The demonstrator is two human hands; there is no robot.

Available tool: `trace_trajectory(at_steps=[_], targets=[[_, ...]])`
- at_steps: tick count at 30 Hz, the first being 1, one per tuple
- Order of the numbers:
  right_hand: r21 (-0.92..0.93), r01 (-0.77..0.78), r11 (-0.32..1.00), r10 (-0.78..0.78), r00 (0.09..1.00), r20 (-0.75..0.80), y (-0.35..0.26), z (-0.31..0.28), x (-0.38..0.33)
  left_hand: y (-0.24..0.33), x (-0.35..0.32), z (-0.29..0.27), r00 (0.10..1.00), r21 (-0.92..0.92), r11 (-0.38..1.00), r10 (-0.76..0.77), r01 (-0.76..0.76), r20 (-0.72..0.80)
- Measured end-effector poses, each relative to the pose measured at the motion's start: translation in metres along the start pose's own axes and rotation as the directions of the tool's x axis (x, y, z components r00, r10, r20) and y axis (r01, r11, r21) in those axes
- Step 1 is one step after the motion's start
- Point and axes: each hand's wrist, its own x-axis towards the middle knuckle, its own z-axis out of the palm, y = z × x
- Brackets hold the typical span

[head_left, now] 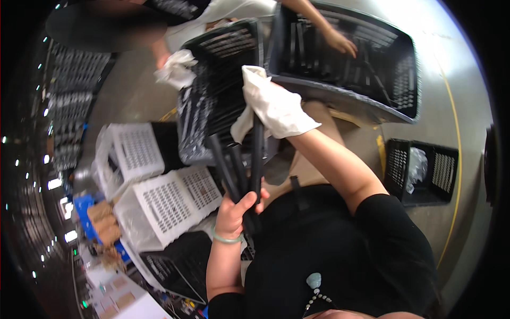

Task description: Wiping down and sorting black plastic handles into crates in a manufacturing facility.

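My left hand (pixel 236 212), with a pale green bangle on its wrist, is closed around the lower ends of several black rods (pixel 234 170) that fan upward. My right hand (pixel 281 109) is wrapped in a white cloth (pixel 265 101) and grips the top of one upright black rod (pixel 257 154) through that cloth. A loose end of the cloth hangs down on the left side of the rod. Both hands are in front of my chest, above a tilted black slatted crate (pixel 212 101).
A co-worker's hand (pixel 341 42) reaches into a large black crate (pixel 393 80) at the top; their other hand holds a white rag (pixel 178 69). White perforated crates (pixel 175 202) lie at the left. A small black crate (pixel 425 170) with white stuff inside sits at the right.
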Motion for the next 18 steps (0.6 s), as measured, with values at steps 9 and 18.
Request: trace_trajectory(at_steps=[9, 18], targets=[[-0.421, 0.168, 0.892, 0.021, 0.912, 0.41, -0.005, -0.069, -0.029, -0.014, 0.05, 0.047, 1.0, 0.16, 0.987, -0.006, 0.003, 0.018], [-0.288, -0.595, 0.75, 0.591, 0.799, -0.109, 0.164, -0.174, -0.056, -0.001, 0.078, 0.028, 0.985, 0.046, 0.993, -0.112, 0.107, 0.129]])
